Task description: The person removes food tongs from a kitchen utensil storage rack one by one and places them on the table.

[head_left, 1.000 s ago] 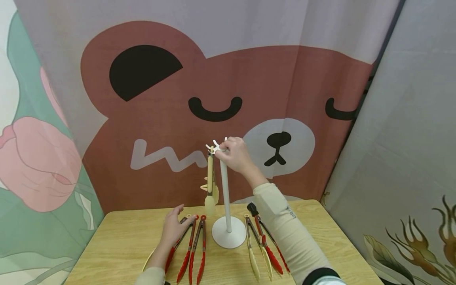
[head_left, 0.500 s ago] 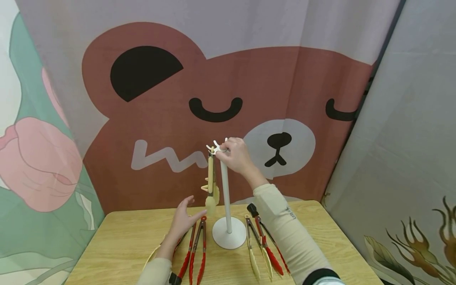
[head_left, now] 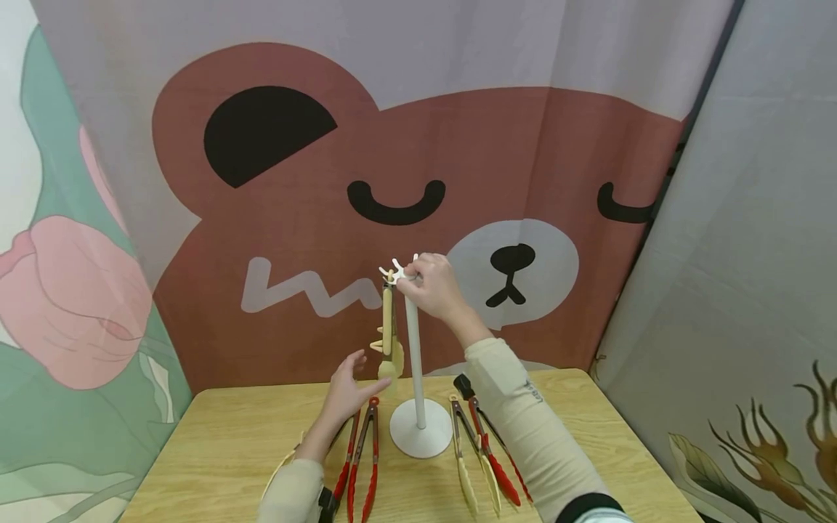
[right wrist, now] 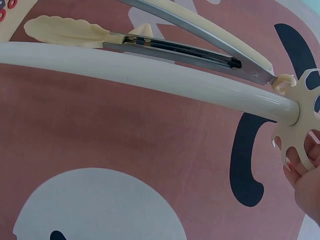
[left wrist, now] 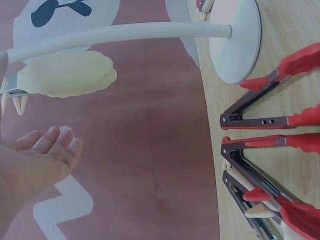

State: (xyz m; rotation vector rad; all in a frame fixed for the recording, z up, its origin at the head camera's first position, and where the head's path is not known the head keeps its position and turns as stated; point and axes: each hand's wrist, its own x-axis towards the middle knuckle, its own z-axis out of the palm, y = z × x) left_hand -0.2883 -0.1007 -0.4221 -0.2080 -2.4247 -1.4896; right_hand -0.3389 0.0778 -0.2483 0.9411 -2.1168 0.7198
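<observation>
Cream-tipped kitchen tongs (head_left: 387, 319) hang by their end loop from a hook of the white stand (head_left: 414, 349). My right hand (head_left: 434, 287) pinches the stand's hooked top (right wrist: 289, 136) on the side away from the tongs. Beside the scalloped ends of the hanging tongs (left wrist: 70, 75), my left hand (head_left: 346, 394) is raised, thumb and fingers spread apart. Its fingers (left wrist: 57, 142) hold nothing in the left wrist view. In the right wrist view the two arms of the tongs (right wrist: 175, 50) stand apart, joined at the hinge near the hook.
Red-tipped tongs (head_left: 363, 443) lie left of the stand's round base (head_left: 421, 439), others partly hidden under my left arm. To the right lie cream tongs (head_left: 462, 465) and red tongs (head_left: 495, 457), beside my right sleeve (head_left: 523, 407). A bear-print curtain (head_left: 288, 218) hangs behind the wooden table (head_left: 196, 450).
My left hand has risen from over the red tongs on the table and moved right, up to the lower ends of the hanging tongs. My right hand stays at the stand's top.
</observation>
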